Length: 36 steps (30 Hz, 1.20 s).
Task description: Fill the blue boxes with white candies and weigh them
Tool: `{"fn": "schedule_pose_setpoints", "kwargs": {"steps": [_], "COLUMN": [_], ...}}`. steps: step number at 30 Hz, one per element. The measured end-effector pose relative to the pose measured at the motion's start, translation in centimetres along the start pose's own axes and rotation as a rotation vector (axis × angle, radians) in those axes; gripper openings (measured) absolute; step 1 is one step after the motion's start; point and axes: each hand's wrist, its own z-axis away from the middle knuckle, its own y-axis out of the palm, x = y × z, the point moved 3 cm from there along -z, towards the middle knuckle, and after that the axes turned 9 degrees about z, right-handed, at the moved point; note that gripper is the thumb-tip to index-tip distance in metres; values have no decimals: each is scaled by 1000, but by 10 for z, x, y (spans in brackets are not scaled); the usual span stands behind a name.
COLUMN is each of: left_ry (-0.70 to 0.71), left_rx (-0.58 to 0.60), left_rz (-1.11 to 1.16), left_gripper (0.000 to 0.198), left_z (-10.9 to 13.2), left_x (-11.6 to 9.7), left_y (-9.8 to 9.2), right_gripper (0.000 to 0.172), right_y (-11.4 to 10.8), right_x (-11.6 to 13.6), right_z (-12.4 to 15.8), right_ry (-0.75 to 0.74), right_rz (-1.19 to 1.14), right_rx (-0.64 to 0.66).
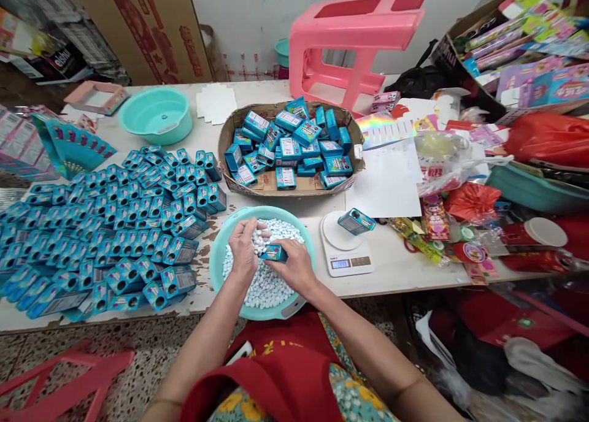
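Note:
Over a turquoise basin (216, 268) of small white candies (269, 290), my right hand (294, 265) grips a small blue candy box (273, 253) with its end tilted toward my other hand. My left hand (243, 244) is closed, its fingers curled around some white candies right beside that end of the box. On a white kitchen scale (345, 241) to the right rests another blue box (356, 221), tilted. A cut-down cardboard box (260, 183) behind the basin holds a pile of blue boxes (288, 146).
Rows of blue boxes with round holes (138, 210) stand on the left of the table. Behind them is another turquoise basin (156, 115). A pink stool (350, 35) lies at the back. White paper (386, 183) and mixed packets (435, 219) cover the right side.

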Motion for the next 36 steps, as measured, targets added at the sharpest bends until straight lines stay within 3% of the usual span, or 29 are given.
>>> {"fn": "schedule_pose_setpoints", "kwargs": {"steps": [9,22,28,32,34,36], "left_ry": [96,68,39,105,147,186], "left_rx": [22,72,156,152,106,94], "left_rz": [-12,-8,-26,-111,-361,-780], "left_gripper": [22,22,42,43,39,34], "left_z": [-3,1,6,-1,-8,-11], "left_x": [-3,-9,-5,-10,-5,8], "left_y": [0,7,6,-17,-39,-60], "right_gripper": [38,33,34,37,39,39], "right_y": [-4,-4,-1,-18,-29,-37], "right_x": [-3,4,-5,-13,-15,-18], "right_z": [-6,-8,-10,-5,1,6], "right_ry": [21,-12,33,86,106,131], "right_rz": [-49,-31,-88,-252,-333,-377], "right_rx": [-19,-20,14,-46,-98,-129]}}
